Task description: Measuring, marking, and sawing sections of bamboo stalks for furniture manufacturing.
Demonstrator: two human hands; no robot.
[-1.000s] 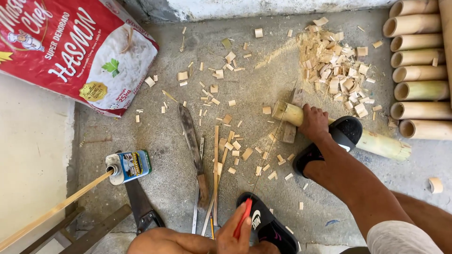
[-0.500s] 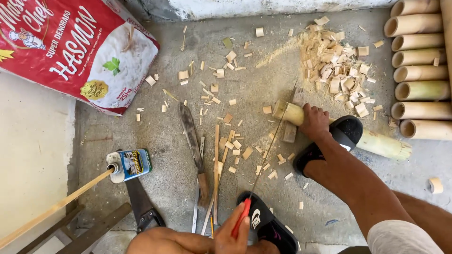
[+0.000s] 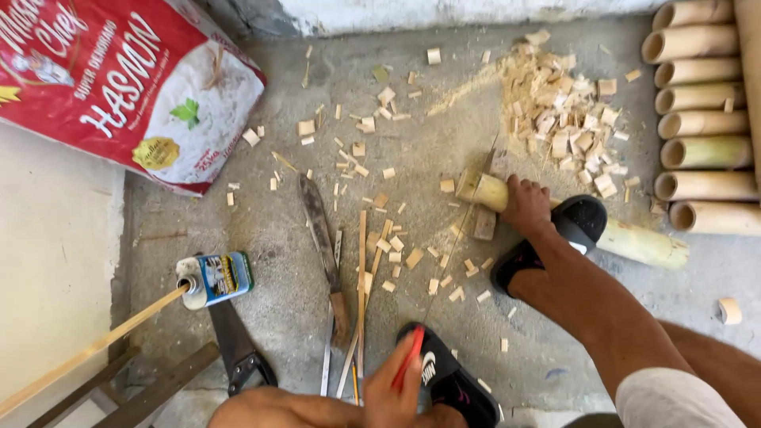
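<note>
Low down, fingers [image 3: 394, 372] pinch a red pencil [image 3: 409, 357].

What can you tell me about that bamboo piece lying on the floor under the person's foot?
The bamboo piece is a round, pale green-yellow length of stalk lying flat on the grey concrete floor. Its cut end faces left and looks pale and freshly sawn. A bare foot presses down on it near that end, and a black sandal lies across its middle. Wood chips lie scattered around it. Its far end points toward the stacked bamboo tubes.
</note>
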